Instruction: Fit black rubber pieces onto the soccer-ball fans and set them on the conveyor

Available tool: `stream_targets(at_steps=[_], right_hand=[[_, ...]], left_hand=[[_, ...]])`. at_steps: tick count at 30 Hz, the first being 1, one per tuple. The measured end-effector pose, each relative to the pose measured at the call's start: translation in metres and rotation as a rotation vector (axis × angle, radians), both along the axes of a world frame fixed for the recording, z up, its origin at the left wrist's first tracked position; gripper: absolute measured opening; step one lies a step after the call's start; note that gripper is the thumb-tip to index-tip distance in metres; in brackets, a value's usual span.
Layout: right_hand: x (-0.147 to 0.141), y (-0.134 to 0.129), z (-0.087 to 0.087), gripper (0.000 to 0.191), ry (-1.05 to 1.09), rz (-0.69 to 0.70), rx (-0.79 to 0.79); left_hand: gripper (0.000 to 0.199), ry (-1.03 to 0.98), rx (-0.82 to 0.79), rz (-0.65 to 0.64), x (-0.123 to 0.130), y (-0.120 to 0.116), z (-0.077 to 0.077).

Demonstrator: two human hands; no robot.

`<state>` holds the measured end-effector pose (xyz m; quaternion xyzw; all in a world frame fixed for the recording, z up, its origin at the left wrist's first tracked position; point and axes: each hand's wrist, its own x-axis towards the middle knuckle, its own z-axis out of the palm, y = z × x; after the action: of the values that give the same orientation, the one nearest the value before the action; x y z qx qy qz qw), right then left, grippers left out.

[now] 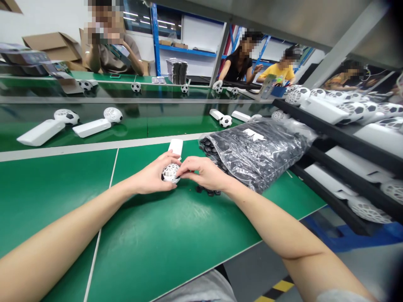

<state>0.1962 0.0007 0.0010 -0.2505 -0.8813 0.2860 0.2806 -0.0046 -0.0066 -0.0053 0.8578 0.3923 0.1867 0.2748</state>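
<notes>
Grip of left hand (154, 173) curled closed round the white openwork ball (171, 171), which sits left of the clear plastic bag (261, 147), a white handle (176, 147) just beyond it; right hand (204, 173) has thumb and fingers pinched together at the ball's bag-side edge, cannot tell whether on a piece. Bag lies on the green table (147, 239), many small black pieces inside, others loose by its near left edge. Right of bag: black trays (330, 131) bearing white handles and football-patterned balls (297, 96).
</notes>
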Motion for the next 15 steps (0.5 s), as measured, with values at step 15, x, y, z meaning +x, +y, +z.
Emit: stream_targets(at_steps=[15], right_hand=[[-0.013, 0.000, -0.015, 0.025, 0.192, -0.150, -0.520]], left_hand=[[0.051, -0.059, -0.062, 0.066, 0.007, -0.005, 0.005]])
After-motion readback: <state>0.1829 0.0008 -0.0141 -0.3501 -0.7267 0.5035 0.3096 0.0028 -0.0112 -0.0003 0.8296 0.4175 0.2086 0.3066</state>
